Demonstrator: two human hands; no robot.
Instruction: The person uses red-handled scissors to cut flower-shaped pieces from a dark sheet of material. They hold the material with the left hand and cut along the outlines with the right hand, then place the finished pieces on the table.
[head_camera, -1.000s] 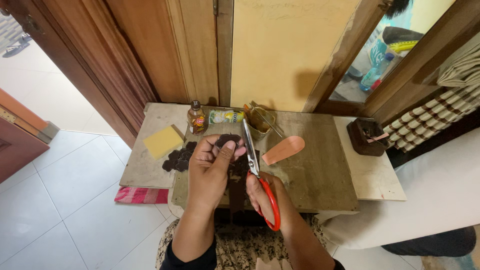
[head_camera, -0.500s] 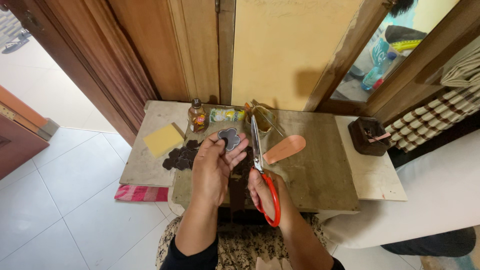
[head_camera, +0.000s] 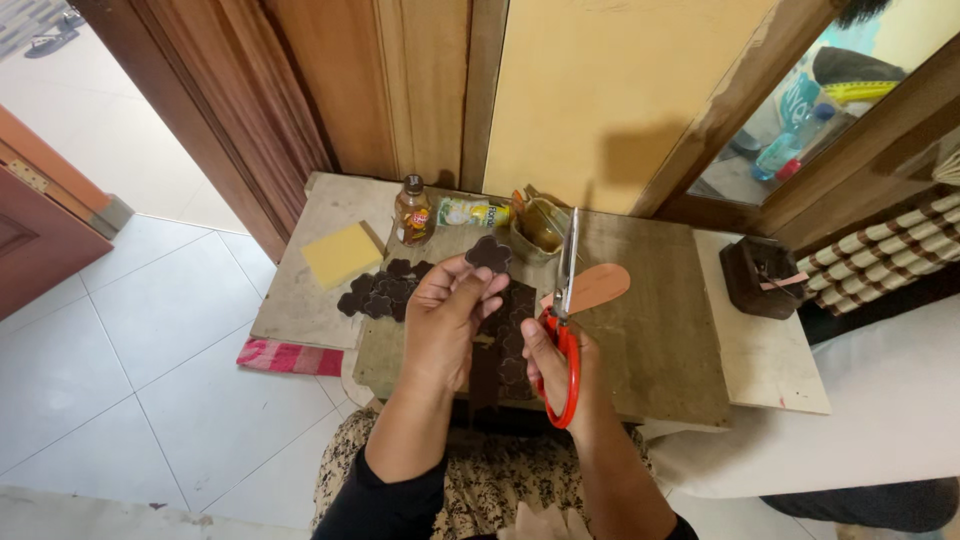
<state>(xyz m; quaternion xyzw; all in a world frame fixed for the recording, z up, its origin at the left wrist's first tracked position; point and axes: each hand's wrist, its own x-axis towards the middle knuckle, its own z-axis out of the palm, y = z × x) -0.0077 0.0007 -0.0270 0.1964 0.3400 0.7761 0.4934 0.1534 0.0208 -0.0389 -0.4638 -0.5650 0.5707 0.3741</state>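
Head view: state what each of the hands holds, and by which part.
Left hand pinches a dark flower-shaped cutout by its lower edge. Right hand grips red-handled scissors by the handle loops, blades pointing up.

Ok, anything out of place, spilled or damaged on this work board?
Nothing spilled or broken. The left hand holds up a dark flower-shaped cutout; the right hand grips red-handled scissors, blades up. More cutouts lie heaped near the yellow sponge. The wooden board looks worn and stained.
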